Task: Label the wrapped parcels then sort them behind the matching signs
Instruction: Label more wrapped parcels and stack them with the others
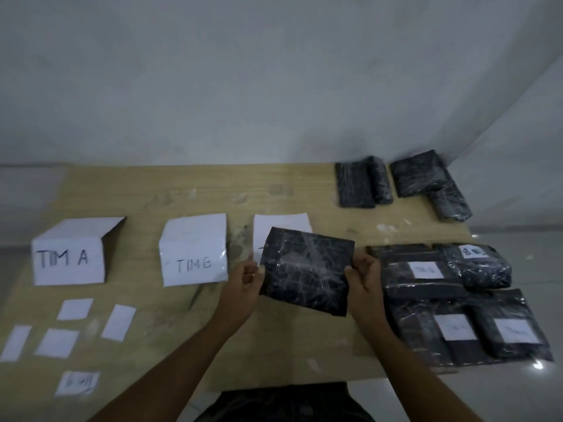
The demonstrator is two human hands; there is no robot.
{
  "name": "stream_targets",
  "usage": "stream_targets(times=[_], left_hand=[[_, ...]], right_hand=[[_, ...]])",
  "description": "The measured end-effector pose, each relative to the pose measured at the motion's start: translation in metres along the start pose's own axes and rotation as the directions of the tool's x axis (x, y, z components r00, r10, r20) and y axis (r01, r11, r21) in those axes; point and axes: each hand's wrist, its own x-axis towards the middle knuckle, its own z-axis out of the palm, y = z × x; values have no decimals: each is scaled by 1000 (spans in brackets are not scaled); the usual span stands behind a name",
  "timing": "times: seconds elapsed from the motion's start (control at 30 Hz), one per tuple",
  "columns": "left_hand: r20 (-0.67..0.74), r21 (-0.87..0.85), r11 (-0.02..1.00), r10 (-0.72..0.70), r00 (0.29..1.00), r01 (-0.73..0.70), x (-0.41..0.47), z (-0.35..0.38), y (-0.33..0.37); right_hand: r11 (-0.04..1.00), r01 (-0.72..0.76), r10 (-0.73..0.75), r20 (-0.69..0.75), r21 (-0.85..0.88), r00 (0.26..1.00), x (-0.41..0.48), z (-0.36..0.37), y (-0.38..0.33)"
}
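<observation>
I hold a flat black plastic-wrapped parcel (pixel 306 271) above the table, tilted, with no label showing on its face. My left hand (pixel 245 286) grips its left edge and my right hand (pixel 362 277) grips its right edge. Folded white signs stand in a row: "TIM A" (pixel 68 258), "TIM B" (pixel 195 260), and a third sign (pixel 281 225) half hidden behind the parcel. Several small white paper labels (pixel 74 309) lie at the front left. Labelled black parcels (pixel 457 327) are piled at the right.
Several unlabelled black parcels (pixel 362 184) lie at the far right corner of the wooden table (pixel 189 190), near the grey wall. One label with writing (pixel 80 382) sits close to the table's front edge. Pale floor shows beyond the table's right side.
</observation>
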Motion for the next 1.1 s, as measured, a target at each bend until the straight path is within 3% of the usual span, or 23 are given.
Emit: stream_targets(times=[0.33, 0.63, 0.8, 0.97, 1.1], left_hand=[[98, 187, 963, -216, 972, 195, -42, -95, -97], [153, 325, 910, -317, 936, 256, -44, -121, -133], [230, 316, 918, -321, 919, 241, -41, -128, -141], [221, 324, 924, -283, 933, 203, -40, -132, -143], [185, 320, 934, -226, 956, 159, -42, -141, -145]], right_hand=[[935, -128, 185, 149, -330, 971, -81, 97, 59], [829, -25, 236, 310, -558, 921, -86, 132, 79], [788, 10, 231, 311, -616, 922, -86, 139, 78], [721, 26, 251, 295, -693, 922, -85, 145, 82], [658, 83, 174, 259, -748, 950, -82, 151, 84]])
